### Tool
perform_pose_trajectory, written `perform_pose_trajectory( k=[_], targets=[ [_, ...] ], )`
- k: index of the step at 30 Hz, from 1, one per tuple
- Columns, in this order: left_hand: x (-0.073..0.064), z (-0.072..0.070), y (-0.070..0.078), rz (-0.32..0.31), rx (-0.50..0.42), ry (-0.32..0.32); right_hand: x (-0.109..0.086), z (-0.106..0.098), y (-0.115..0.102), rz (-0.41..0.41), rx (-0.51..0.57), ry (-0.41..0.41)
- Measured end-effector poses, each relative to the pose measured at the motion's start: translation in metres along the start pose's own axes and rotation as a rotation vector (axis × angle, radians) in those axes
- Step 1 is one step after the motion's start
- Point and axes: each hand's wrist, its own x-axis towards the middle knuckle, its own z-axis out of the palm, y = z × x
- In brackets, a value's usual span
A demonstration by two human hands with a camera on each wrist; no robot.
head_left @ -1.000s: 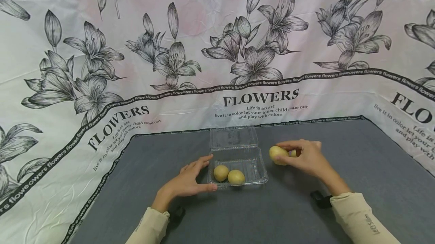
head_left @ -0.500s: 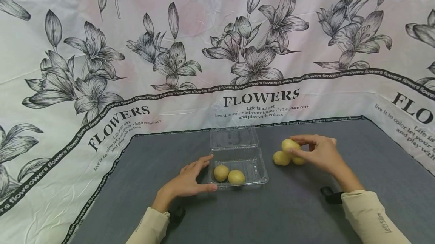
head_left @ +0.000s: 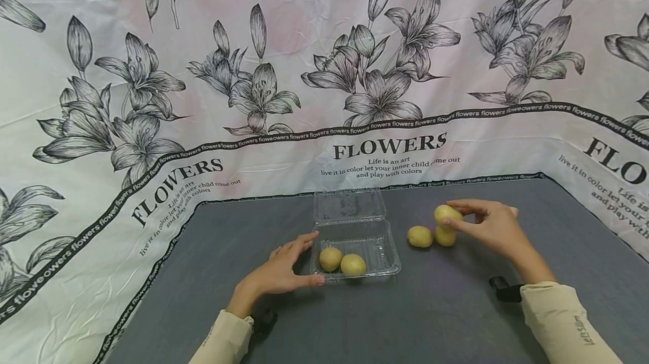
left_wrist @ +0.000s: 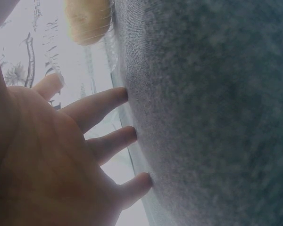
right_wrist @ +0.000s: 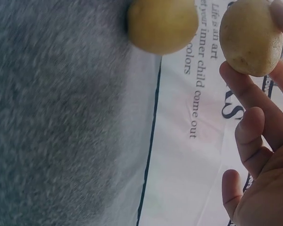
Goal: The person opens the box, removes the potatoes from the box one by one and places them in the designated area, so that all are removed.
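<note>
Between thumb and fingertips my right hand point(head_left: 494, 227) pinches a small yellow potato point(head_left: 448, 215), lifted off the table. In the head view it overlaps a second potato point(head_left: 445, 236) on the table; the right wrist view shows a gap between the held potato point(right_wrist: 251, 37) and the other one point(right_wrist: 163, 23). Another potato point(head_left: 419, 236) lies just left of them. My left hand point(head_left: 280, 265) spreads its fingers at the left side of a clear plastic box point(head_left: 377, 245), thumb at the near corner. Two potatoes point(head_left: 330, 259) sit in the box's left half.
The box's clear lid point(head_left: 349, 206) is folded back towards the rear cloth. A grey cloth point(head_left: 395, 319) covers the table. A white flower-printed curtain point(head_left: 284, 167) hangs along the back and sides.
My right hand has moved to the right, raising one potato off the group. A potato stays on the table at the left of that group. My left hand has kept its place.
</note>
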Motion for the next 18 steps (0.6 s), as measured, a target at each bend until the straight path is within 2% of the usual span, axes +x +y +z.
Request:
perform_pose_trajectory(
  k=[18],
  targets=[
    [0.0, 0.0, -0.002, 0.011, -0.002, -0.001, -0.004, -0.01, 0.028, 0.044, -0.01, -0.007]
  ],
)
